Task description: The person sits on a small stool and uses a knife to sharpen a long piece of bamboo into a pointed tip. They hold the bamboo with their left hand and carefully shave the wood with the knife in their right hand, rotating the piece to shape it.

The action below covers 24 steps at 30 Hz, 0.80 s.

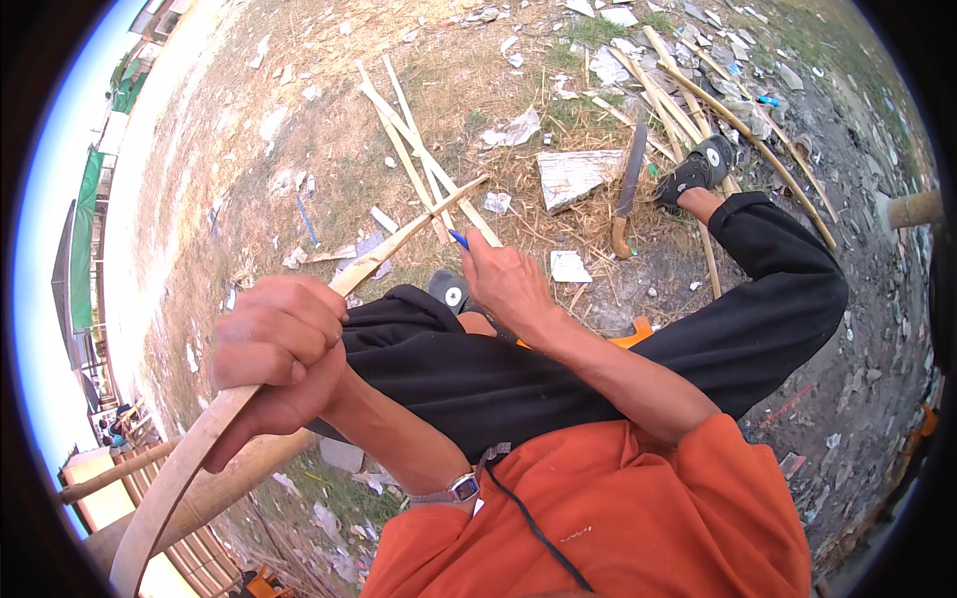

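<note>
in the head view: gripping a long pale wooden strip in the left hand, in a tight full fist, well left of the pale block and nearer the body than it. holding the strip on a slant, wholly to the block's left, with one end toward the block and the other far off to its left, low beside the body; showing a curve along the long axis, perhaps partly owed to the lens.

closing the right hand between the block and the body, a little left of the block, and pinching a slim blue item at the thumb side. pointing that item away from the block, roughly crossways to the strip's long axis, just beside the stretch nearest the block. nearer to that stretch with the right hand than with the left. cannot tell the item's kind, nor whether touching the strip.

also seen: left of the block, loose strips crossing one another; just right of the block, a machete; farther right of the block, a black shoe.
</note>
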{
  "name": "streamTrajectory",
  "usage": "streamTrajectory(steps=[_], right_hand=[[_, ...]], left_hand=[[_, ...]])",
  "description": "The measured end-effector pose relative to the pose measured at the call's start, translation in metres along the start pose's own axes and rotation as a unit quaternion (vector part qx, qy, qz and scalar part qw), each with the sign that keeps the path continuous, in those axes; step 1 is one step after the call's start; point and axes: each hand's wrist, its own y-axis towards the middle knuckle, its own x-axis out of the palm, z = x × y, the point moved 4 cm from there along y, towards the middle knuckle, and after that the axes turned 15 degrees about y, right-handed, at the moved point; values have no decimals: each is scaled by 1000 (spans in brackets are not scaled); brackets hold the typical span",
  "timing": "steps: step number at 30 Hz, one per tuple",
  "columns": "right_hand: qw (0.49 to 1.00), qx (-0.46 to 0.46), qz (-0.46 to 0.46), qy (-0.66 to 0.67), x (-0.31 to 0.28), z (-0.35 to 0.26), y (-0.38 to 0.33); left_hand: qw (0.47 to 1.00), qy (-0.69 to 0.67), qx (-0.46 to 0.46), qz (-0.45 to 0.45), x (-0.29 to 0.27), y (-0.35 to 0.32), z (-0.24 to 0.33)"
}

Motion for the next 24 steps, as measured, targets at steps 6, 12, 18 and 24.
streamTrajectory(steps=[6, 12, 18, 24], right_hand=[[1000, 14, 3, 20, 8, 2, -3], [996, 79, -45, -17, -4, 17, 15], [994, 103, -20, -13, 16, 66, 28], [997, 74, -1, 33, 35, 59, 27]], left_hand=[[1000, 4, -13, 1, 2, 1, -2], [1000, -12, -10, -9, 5, 0, -2], [999, -13, 3, 38, -4, 3, -5], [998, -5, -1, 55, -10, -2, -4]])
